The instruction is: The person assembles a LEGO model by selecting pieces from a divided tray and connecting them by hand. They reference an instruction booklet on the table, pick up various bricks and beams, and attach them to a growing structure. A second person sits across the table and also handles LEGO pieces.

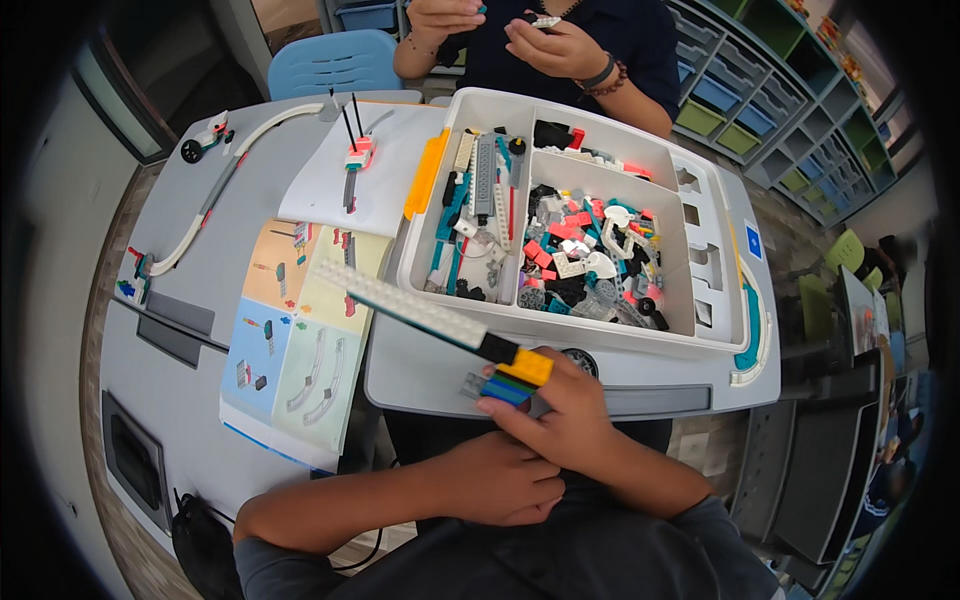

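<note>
A long brick build (pixel 405 308) slants up to the left over the booklet and the table edge. Its white studded strip runs into a black piece, then a block of yellow, blue and green bricks. My right hand (pixel 572 415) pinches that block between thumb and fingers. Against the right wrist, close to my body, rests my left hand (pixel 500 480), its fingers curled closed and nothing showing in them. An open building booklet (pixel 300 330) with picture steps lies below the strip's far end. Part of a black wheel (pixel 580 362) shows behind my right hand.
A white sorting box (pixel 600 335) full of mixed bricks stands ahead, with a yellow piece (pixel 427 175) at its left side. Curved track pieces (pixel 200 215) and a small model (pixel 360 155) lie left. Across the table, a person's hands (pixel 560 48) hold small pieces.
</note>
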Available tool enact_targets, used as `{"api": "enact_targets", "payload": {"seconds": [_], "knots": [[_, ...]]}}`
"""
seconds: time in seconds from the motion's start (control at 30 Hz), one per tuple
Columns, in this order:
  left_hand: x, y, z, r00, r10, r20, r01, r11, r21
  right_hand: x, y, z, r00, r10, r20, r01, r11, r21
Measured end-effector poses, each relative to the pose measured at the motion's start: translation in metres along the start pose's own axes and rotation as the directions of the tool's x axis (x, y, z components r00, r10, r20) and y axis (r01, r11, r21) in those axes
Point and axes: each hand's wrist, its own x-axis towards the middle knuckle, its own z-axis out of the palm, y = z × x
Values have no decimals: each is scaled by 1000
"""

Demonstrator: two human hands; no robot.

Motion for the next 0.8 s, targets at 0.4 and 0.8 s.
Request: {"api": "enact_targets", "payload": {"seconds": [0.4, 0.8], "knots": [[9, 6, -40, 585, -770, -253, 323, 508, -799, 0, -4, -21, 968, -162, -193, 133, 979, -152], [29, 23, -48, 546, -838, -6, 288, 195, -938, -7, 2, -24, 923, -323, -209, 290, 941, -175]]}}
